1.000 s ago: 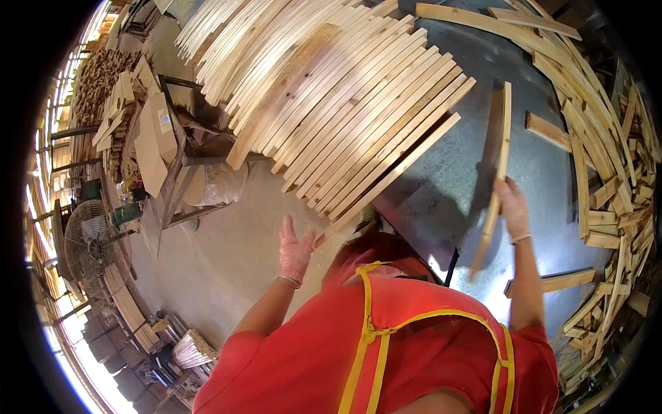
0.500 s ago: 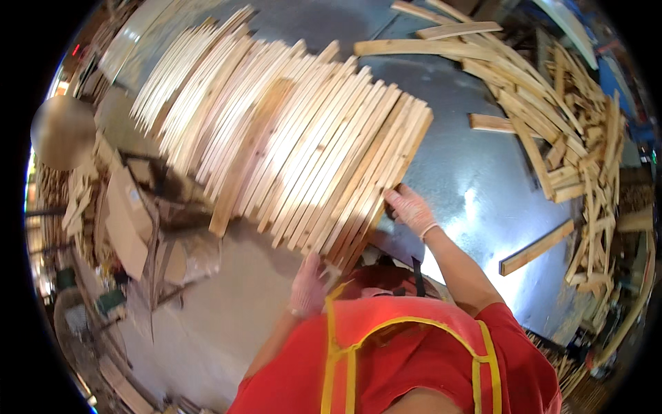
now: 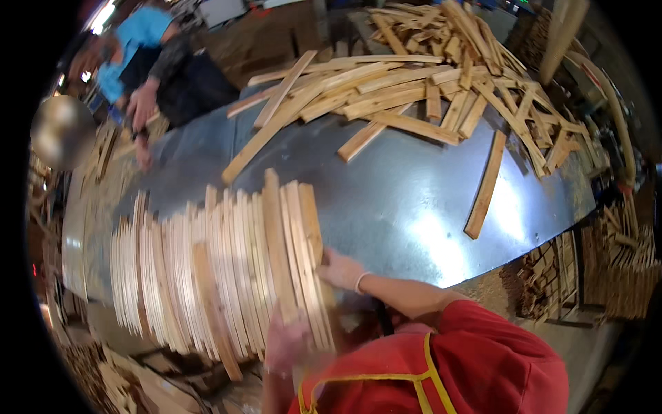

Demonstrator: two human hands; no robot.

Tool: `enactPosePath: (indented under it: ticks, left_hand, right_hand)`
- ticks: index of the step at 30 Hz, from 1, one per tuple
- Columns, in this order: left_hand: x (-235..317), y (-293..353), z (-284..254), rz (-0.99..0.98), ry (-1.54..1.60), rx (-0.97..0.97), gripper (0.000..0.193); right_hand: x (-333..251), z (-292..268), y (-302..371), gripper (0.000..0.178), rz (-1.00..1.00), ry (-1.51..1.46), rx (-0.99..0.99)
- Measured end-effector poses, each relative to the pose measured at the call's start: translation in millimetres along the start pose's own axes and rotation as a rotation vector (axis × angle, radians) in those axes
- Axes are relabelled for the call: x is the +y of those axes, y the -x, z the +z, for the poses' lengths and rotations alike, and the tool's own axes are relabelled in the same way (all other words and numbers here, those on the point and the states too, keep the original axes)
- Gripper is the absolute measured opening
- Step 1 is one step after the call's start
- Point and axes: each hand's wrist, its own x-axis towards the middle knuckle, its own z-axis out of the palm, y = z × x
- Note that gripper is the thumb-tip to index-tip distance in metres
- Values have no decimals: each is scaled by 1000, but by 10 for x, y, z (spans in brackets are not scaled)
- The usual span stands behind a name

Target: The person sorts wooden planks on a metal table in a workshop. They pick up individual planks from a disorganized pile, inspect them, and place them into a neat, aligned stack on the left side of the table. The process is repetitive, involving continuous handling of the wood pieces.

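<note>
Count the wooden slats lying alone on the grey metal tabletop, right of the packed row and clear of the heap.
1: an orange-brown wooden slat lies alone below the jumbled wooden heap, right of the gloved right hand. The forearm may hide others.

Upper left: we note a co-worker (image 3: 146, 26) in a blue top and dark lower clothing, leaning at the far edge of the grey metal table (image 3: 393, 200), its surface glaring right of centre. Behind, at the top edge, a whitish box (image 3: 221, 10). Upper right, we see a pale, tilted post (image 3: 564, 38). Right edge: stacked sticks (image 3: 624, 272). Lower left: cardboard (image 3: 162, 388), partly blurred.
</note>
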Motion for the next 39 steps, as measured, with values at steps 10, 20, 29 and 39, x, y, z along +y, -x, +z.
enactPosePath:
  ticks: [10,20,29,39]
  left_hand:
    - [-1111,-141,-283,344,-924,837,64]
    - [180,-598,2213,381,-1096,151,91]
    - [794,-1348,3297,618,-1119,267,96]
    - [203,-728,1904,336,-380,-44,66]
  right_hand:
    - [-110,-1412,-738,57,-505,252,245]
    - [941,-4098,-426,43,-172,817,353]
    - [1190,-3668,769,36,-16,413,452]
    - [2092,-3215,828,101,266,-266,908]
